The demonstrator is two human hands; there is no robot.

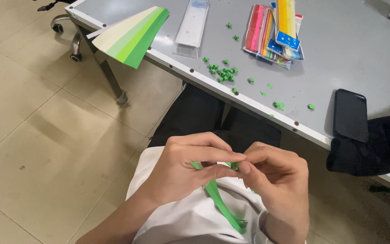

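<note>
Lower centre: left hand (181, 169) and right hand (274, 174) pinching green strip (222, 203) between fingertips; strip trailing down-right; folded green bits (224, 72) on worktop (348, 49) above.

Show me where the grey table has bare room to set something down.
The grey table is bare between the coloured strip packs and the black phone. Another free patch lies between the green paper fan and the clear packet. The front edge around the small green folded pieces is crowded.

The person wears a white top (190, 217) and black trousers (204, 117).
</note>
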